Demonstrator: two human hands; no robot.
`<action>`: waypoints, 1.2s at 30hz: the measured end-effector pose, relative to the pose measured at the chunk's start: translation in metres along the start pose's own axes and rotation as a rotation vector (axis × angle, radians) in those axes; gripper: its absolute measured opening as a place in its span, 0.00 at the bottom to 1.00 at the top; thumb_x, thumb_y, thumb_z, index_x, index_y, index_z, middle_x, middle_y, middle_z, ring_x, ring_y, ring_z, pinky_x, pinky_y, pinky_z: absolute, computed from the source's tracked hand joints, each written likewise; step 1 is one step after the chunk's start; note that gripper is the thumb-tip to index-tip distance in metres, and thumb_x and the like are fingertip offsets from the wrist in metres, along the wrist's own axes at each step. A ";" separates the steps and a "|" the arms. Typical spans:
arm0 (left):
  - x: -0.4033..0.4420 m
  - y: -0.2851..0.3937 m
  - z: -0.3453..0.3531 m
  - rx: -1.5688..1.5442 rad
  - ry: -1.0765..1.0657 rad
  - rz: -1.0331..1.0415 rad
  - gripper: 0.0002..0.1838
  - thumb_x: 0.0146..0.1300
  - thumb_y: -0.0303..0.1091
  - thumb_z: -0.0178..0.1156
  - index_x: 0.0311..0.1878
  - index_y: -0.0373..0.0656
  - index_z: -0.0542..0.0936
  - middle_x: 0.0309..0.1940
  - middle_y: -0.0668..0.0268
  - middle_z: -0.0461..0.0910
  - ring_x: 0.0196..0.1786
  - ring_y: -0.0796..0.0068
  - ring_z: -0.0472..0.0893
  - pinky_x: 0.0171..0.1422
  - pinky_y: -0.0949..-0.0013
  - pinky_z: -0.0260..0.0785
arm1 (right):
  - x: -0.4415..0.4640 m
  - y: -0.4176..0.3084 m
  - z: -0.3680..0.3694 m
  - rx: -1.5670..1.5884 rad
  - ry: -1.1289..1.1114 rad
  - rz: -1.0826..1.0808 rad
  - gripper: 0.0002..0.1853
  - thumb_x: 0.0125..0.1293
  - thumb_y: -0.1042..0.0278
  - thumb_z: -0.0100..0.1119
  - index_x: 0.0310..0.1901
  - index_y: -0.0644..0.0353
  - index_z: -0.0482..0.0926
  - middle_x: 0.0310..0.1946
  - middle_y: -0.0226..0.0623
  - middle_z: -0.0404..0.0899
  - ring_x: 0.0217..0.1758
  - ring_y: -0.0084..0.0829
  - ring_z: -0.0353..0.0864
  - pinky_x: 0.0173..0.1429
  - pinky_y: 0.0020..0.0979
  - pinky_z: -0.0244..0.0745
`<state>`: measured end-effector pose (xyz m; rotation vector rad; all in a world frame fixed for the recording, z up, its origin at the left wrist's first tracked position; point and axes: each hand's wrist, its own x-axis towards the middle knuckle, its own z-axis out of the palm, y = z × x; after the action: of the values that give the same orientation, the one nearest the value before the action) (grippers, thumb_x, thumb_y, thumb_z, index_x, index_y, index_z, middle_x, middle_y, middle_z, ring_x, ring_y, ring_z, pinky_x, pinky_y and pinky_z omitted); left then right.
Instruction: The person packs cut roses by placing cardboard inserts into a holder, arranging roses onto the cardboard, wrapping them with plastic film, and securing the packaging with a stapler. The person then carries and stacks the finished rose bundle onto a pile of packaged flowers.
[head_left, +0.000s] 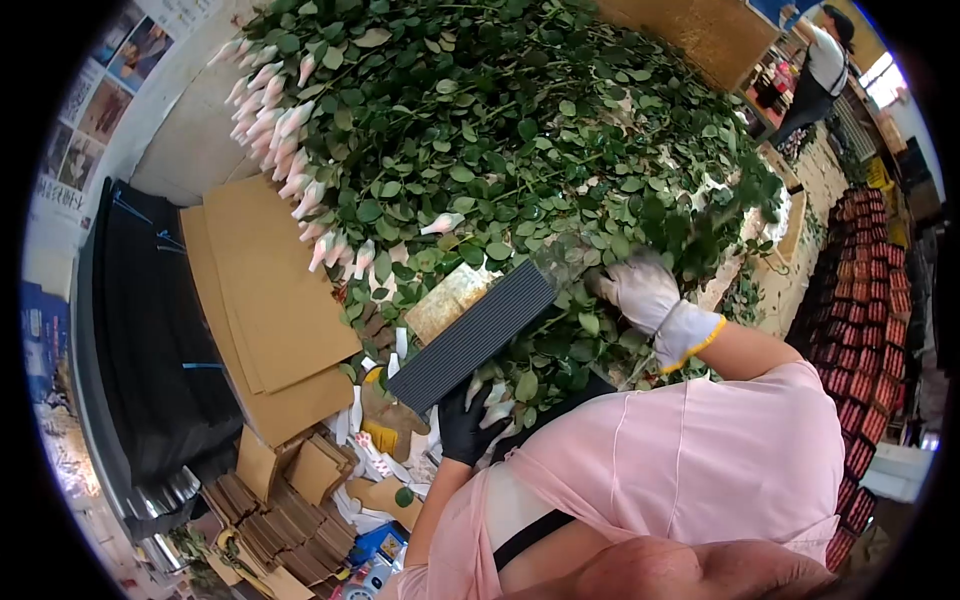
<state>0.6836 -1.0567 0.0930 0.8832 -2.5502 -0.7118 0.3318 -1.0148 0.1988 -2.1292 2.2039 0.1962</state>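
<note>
- Left hand (468,424), in a black glove, is at the lower end of a dark ridged sheet (472,337), beside some pale capped buds (494,402); the sheet and the buds partly cover its fingers.
- Right hand (640,291), in a white glove with a yellow-edged cuff, reaches into leafy stems (585,330) near the sheet's upper end.
- Fingertips are lost among leaves and under the sheet, so I cannot tell whether either hand is closed on something or how wide it is spread.
- Slanting from lower left to upper right, the ridged sheet lies between the two hands, with a beige block (455,300) just beside its upper-left edge.
- Beyond them spreads a large heap of green foliage (500,130), with pink-and-white capped flower heads (285,135) lined along its left edge and a single capped flower (442,224) on the leaves.
- Flat cardboard sheets (280,290) lie to the left, next to tall black stacked material (155,340); smaller cardboard pieces (290,520) are piled below.
- Red-and-black bundles (860,300) are stacked at the far right.
- Another person (822,75), in a white top and dark apron, stands at the upper right.
</note>
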 end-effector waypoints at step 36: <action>-0.001 -0.001 0.028 0.149 0.084 -0.115 0.37 0.48 0.53 0.65 0.63 0.53 0.70 0.66 0.54 0.61 0.68 0.48 0.58 0.68 0.48 0.51 | 0.043 0.036 -0.118 0.458 0.671 0.110 0.13 0.60 0.73 0.51 0.47 0.57 0.76 0.44 0.40 0.76 0.43 0.38 0.78 0.44 0.34 0.77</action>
<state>0.6717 -1.0466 0.0691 1.0919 -2.5189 -0.5102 0.2991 -1.0727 0.3115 -1.9814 2.3404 -1.0557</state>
